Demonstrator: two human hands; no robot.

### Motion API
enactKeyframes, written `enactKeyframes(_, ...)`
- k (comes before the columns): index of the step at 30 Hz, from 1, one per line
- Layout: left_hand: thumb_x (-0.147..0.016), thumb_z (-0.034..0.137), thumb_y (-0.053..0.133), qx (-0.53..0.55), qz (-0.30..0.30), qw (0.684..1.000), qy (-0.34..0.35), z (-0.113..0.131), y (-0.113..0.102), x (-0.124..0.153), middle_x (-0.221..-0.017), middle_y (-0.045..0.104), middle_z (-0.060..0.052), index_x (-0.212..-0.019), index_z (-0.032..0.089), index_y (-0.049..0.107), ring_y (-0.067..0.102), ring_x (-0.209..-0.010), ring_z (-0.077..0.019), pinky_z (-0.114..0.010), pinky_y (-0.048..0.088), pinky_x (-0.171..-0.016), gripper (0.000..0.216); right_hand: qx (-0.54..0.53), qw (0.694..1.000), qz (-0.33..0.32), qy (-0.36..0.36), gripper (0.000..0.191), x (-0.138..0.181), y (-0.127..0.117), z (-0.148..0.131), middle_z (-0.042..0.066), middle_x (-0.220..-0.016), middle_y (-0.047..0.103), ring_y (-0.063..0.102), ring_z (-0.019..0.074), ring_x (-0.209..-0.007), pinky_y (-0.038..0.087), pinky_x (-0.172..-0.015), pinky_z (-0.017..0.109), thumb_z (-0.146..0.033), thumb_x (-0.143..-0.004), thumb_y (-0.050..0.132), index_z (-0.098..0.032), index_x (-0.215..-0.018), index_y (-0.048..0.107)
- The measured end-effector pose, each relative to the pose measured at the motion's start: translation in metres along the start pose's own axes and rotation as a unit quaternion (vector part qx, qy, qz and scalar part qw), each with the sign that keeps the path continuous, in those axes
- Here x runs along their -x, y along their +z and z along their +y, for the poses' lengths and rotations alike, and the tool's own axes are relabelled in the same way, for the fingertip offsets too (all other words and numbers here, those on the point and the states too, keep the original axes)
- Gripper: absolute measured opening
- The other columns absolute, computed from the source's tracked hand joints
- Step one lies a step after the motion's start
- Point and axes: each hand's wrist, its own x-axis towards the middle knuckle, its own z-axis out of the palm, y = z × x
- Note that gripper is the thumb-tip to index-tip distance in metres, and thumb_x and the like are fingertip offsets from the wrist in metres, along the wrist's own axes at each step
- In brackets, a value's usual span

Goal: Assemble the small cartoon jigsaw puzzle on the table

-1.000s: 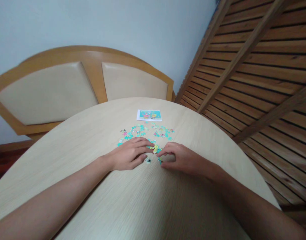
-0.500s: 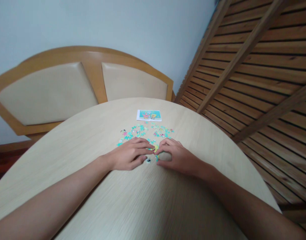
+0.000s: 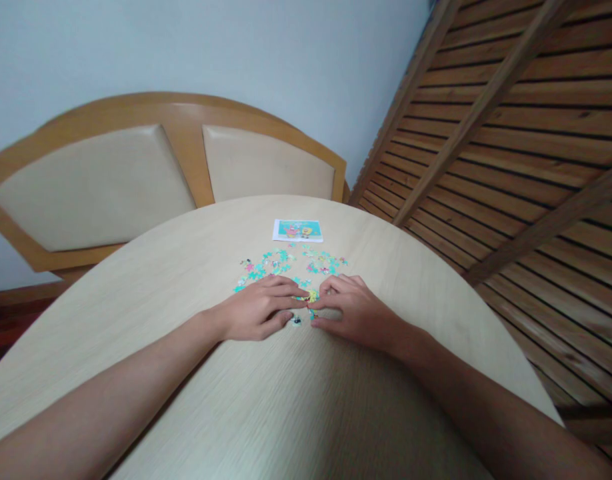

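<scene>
Left hand (image 3: 259, 308) flat, fingers slightly spread; beyond it, loose turquoise and pink jigsaw pieces (image 3: 259, 271); cartoon card (image 3: 299, 229) behind, any print too small to read; yellow pieces (image 3: 313, 295) on table (image 3: 266, 400) between hands; right hand (image 3: 356, 310) curled, cannot tell whether gripping.

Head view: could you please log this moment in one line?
left hand: on yellow jigsaw pieces; right hand: at same pieces; picture card: flat, beyond scattered turquoise jigsaw pieces

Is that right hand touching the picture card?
Apart. The head view shows tabletop and loose puzzle pieces between the right hand and the picture card.
</scene>
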Motion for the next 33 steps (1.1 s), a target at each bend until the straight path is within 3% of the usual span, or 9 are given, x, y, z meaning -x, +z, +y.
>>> enactKeyframes(13, -0.098, 0.021, 0.047, -0.006, -0.007, 1.0, -0.005, -0.0005, 0.001, 0.0006, -0.137, 0.063, -0.008, -0.139, 0.025, 0.058, 0.053, -0.126, -0.027, -0.05, 0.042, -0.11, 0.042, 0.097, 0.991, -0.018, -0.09, 0.018, 0.0003, -0.0038, 0.0022, 0.006, -0.098, 0.067, 0.059, 0.0213, -0.093, 0.034, -0.085, 0.037, -0.039, -0.094, 0.067, -0.026, -0.102, 0.077)
enactKeyframes(24, -0.098, 0.019, 0.048, -0.005, -0.003, 1.0, 0.002, -0.0002, 0.0004, 0.0002, -0.136, 0.063, -0.008, -0.137, 0.023, 0.059, 0.054, -0.125, -0.0275, -0.05, 0.043, -0.109, 0.041, -0.028, 1.0, -0.005, -0.004, 0.029, -0.001, 0.0034, 0.0043, 0.004, -0.102, 0.068, 0.062, 0.0219, -0.1, 0.036, -0.089, 0.038, -0.039, -0.084, 0.079, -0.025, -0.108, 0.075)
enactKeyframes(33, -0.099, 0.019, 0.047, 0.005, -0.004, 1.0, 0.003, -0.0012, 0.0008, 0.001, -0.138, 0.063, -0.006, -0.137, 0.023, 0.059, 0.052, -0.127, -0.0272, -0.049, 0.042, -0.109, 0.041, -0.079, 0.997, -0.004, 0.027, 0.022, -0.0016, 0.0042, -0.0012, 0.005, -0.111, 0.067, 0.059, 0.0243, -0.111, 0.037, -0.095, 0.043, -0.024, -0.081, 0.077, -0.023, -0.102, 0.069)
